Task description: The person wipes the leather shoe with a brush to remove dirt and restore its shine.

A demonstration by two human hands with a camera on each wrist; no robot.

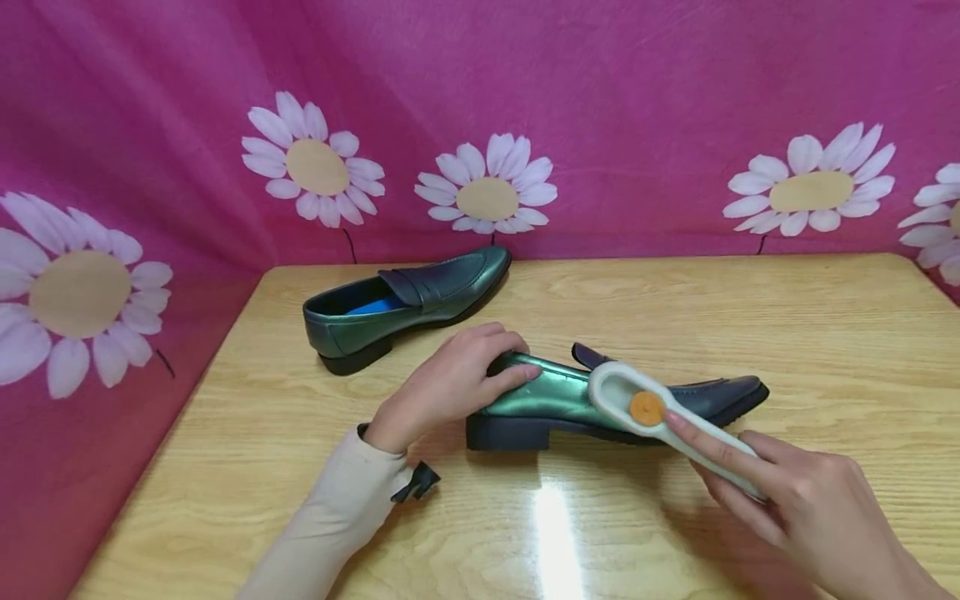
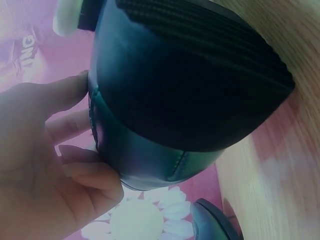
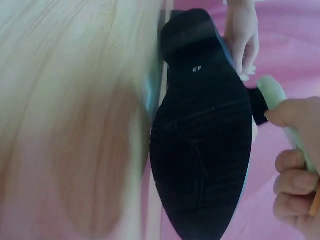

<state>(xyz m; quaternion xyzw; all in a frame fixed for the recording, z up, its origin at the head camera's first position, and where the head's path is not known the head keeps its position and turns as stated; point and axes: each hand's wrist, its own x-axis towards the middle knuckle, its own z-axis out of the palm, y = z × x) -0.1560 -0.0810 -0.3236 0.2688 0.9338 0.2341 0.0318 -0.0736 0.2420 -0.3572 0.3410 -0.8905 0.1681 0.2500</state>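
A dark green loafer (image 1: pixel 555 396) with a black sole is in front of me, toe to the right. My left hand (image 1: pixel 461 367) grips it at the heel collar, thumb on the near side and fingers over the opening. A pale brush (image 1: pixel 611 392) with an orange button (image 1: pixel 645 408) is in my right hand (image 1: pixel 817 492), the index finger stretched along its handle. Its head overlaps the loafer's near side. In the right wrist view, dark bristles (image 3: pixel 258 106) meet the shoe's upper beside the black sole (image 3: pixel 205 125). From the left wrist, the heel (image 2: pixel 190 95) fills the view.
Behind, on the wooden table (image 1: pixel 825 333), stands a matching loafer (image 1: pixel 442 292) with a blue insole (image 1: pixel 375 306), toe pointing right and away. A magenta cloth (image 1: pixel 637 100) printed with white daisies hangs along the back and left edges of the table.
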